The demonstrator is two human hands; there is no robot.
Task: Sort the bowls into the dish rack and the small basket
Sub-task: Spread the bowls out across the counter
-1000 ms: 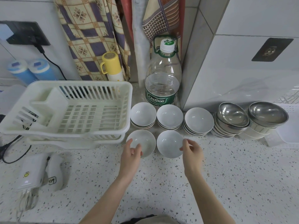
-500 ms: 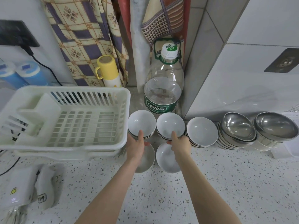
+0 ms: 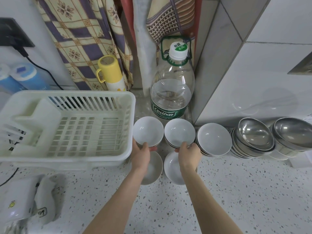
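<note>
Left fingers (image 3: pixel 145 144): the thumb lies over the near rim of the left white stack (image 3: pixel 148 131) and the other fingers are hidden beneath it; the left hand (image 3: pixel 141 155) grips this stack, likely so several bowls can go at once.
Right fingers (image 3: pixel 183 146): hooked the same way over the near rim of the middle white stack (image 3: pixel 179 132), the right hand (image 3: pixel 189 154) clasping it from the front.
Lift: I cannot tell whether either stack has left the bench (image 3: pixel 236 191).
Single bowls: two loose white bowls, one (image 3: pixel 152 169) under the left wrist and one (image 3: pixel 172 169) under the right, sit just in front of the stacks.
Other bowls: a third white stack (image 3: pixel 214 139) leans beside the right hand; two steel stacks (image 3: pixel 255 137) (image 3: pixel 293 132) follow towards the right edge of the bench.
Dish rack (image 3: pixel 67 129): at the left side, holding no bowls, its wall just beside the left stack, so the carry is short.
Small basket: not identifiable here.
Progress: sorting looks barely begun.
Behind: a water bottle (image 3: pixel 172 92) and a yellow flask (image 3: pixel 110 71) stand against the back wall.
</note>
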